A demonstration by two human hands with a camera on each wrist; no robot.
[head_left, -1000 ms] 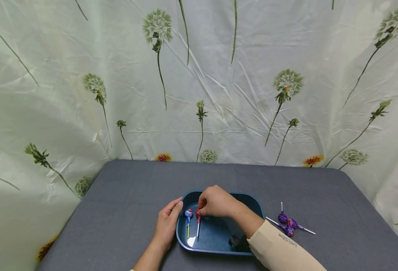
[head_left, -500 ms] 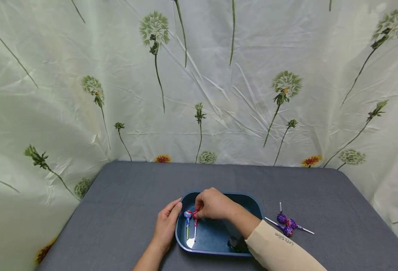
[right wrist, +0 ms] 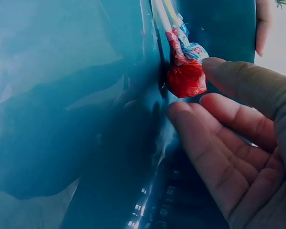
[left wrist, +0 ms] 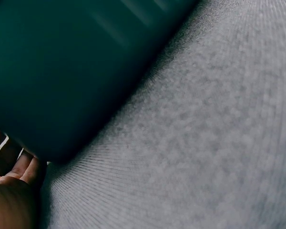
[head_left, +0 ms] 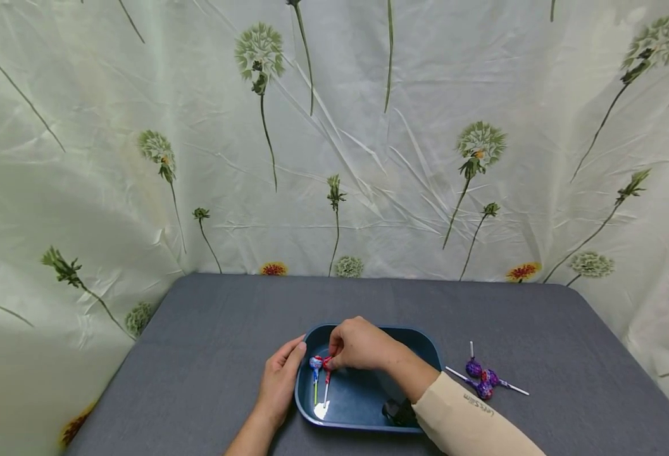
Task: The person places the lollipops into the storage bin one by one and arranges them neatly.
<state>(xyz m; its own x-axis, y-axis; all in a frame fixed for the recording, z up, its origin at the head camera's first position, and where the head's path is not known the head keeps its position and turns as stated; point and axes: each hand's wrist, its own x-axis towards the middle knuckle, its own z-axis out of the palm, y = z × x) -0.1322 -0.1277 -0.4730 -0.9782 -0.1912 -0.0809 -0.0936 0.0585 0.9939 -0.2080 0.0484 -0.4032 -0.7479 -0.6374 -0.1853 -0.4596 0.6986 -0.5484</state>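
On gray fabric (head_left: 214, 354), a blue tray (head_left: 362, 396) holds the red-wrapped lollipop (right wrist: 176, 50); your right hand (head_left: 362, 345) brackets its head (right wrist: 186, 82), pinch uncertain; your left hand (head_left: 280, 375) touches the rim (head_left: 362, 428), fingers extended. Likely light, slick: hold its stick (right wrist: 163, 15).

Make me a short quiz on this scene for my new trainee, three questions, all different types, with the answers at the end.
1. Multiple choice: What colour is the lollipop that the right hand is reaching to?
A) purple
B) red
C) blue

2. True or false: The left hand is touching the tray.

3. Fill in the number: On the table, outside the tray, lie ___ purple lollipops.

Key:
1. B
2. True
3. three
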